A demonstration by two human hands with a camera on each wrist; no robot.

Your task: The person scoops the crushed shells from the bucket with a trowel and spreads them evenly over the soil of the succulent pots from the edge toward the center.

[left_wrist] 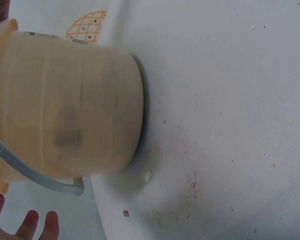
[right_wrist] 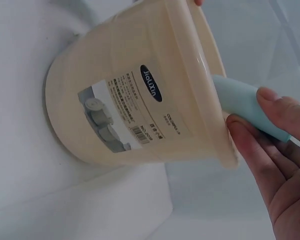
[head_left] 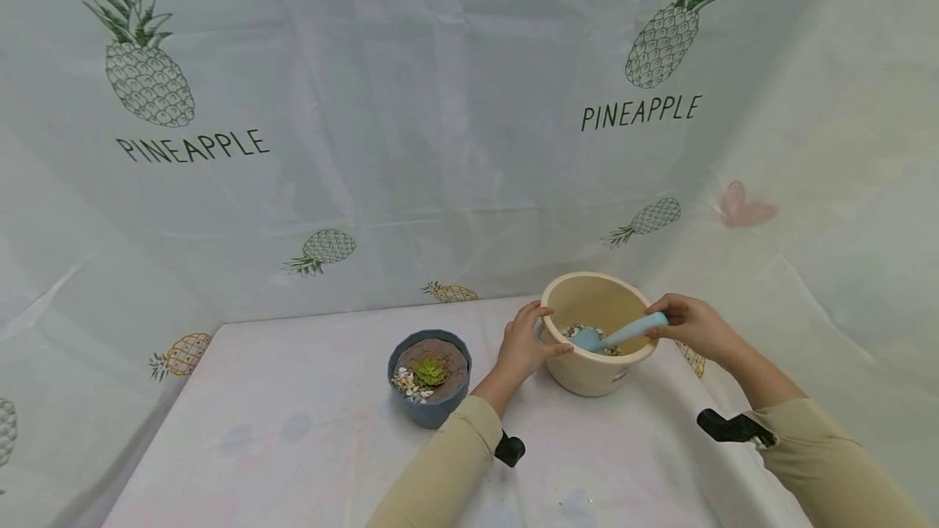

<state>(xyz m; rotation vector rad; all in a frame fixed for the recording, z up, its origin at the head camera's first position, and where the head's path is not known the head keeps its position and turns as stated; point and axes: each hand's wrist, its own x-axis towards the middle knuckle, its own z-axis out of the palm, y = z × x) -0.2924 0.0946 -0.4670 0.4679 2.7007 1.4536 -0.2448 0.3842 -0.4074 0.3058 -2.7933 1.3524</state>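
Observation:
A cream plastic bucket (head_left: 587, 371) stands upright on the table with small pebbles (head_left: 612, 351) inside. My left hand (head_left: 522, 345) holds its rim at the left and front, thumb spread from the fingers. My right hand (head_left: 697, 326) pinches the handle of a light-blue shovel (head_left: 637, 330) at the bucket's right rim. The shovel slants down, its blade resting among the pebbles. In the right wrist view, thumb and fingers close round the handle (right_wrist: 242, 102). Left of the bucket, a blue-grey pot (head_left: 433, 414) holds brown soil, a green succulent (head_left: 429, 371) and pebbles at its front left.
A pale cloth covers the table (head_left: 308, 381). Behind it hangs a curtain (head_left: 440, 145) printed with pineapples. The bucket's grey handle (left_wrist: 35, 172) hangs down its side, and a few crumbs and a small stone (left_wrist: 147, 176) lie nearby.

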